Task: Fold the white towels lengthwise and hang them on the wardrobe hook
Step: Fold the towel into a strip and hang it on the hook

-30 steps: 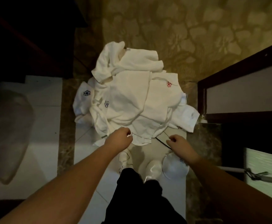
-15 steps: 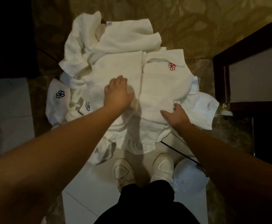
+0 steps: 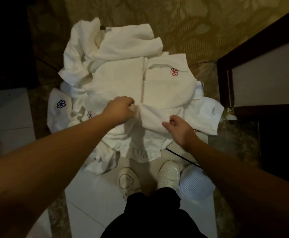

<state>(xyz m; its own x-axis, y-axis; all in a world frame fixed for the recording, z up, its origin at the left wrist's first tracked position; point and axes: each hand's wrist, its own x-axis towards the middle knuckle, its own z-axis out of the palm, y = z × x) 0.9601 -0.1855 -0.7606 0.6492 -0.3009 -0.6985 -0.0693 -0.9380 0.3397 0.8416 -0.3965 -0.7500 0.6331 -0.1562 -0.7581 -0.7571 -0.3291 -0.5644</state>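
A heap of white towels (image 3: 123, 79) lies on the floor in front of my feet. One towel (image 3: 167, 83) on top carries a red flower emblem, another (image 3: 59, 107) at the left a dark blue one. My left hand (image 3: 121, 109) grips a bunched fold of a towel (image 3: 150, 115) near the middle of the heap. My right hand (image 3: 179, 127) pinches the near edge of that same towel, fingers curled. No wardrobe hook is in view.
Dark wooden furniture (image 3: 243, 54) with a pale panel stands at the right. My white shoes (image 3: 148, 177) stand on pale floor tiles, beside a round ribbed blue-white object (image 3: 197, 184). A thin black cable (image 3: 179, 155) runs under the heap. Patterned carpet (image 3: 174, 19) lies beyond.
Both hands reached forward onto the heap, lay flat on it, then drew back a little and closed on a fold of towel, which now bunches up between them.
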